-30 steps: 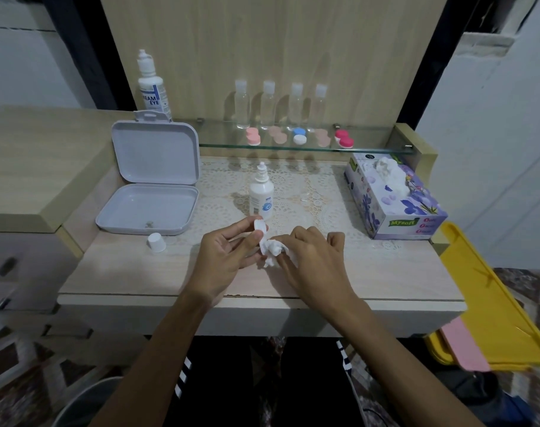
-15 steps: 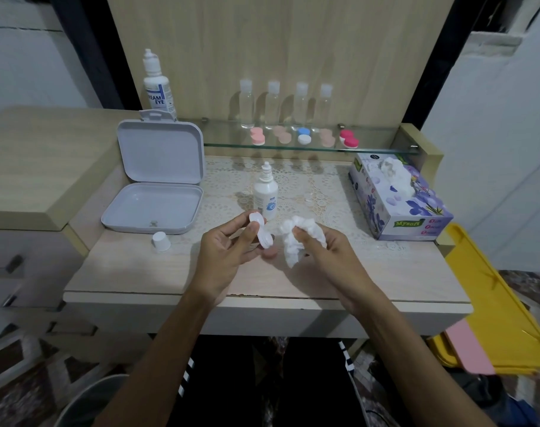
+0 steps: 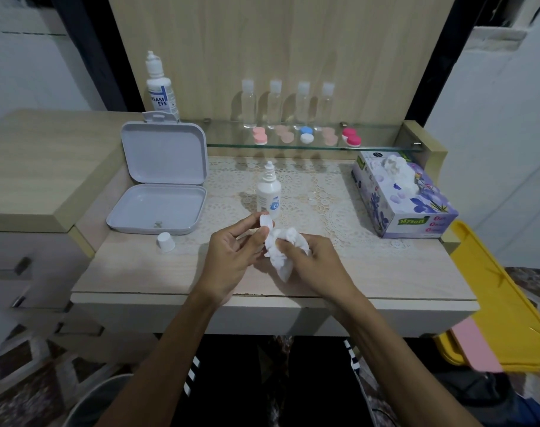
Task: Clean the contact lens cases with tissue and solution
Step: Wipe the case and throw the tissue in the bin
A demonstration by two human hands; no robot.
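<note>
At frame centre our left hand (image 3: 231, 257) pinches a white lens case (image 3: 267, 221) while our right hand (image 3: 311, 260) grips crumpled tissue (image 3: 282, 251) against it. Five cases (image 3: 305, 135) on the upper shelf seemingly await cleaning.

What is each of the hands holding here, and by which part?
The left hand pinches a small white lens case by its edge, between thumb and fingers. The right hand grips a crumpled tissue around its middle.
</note>
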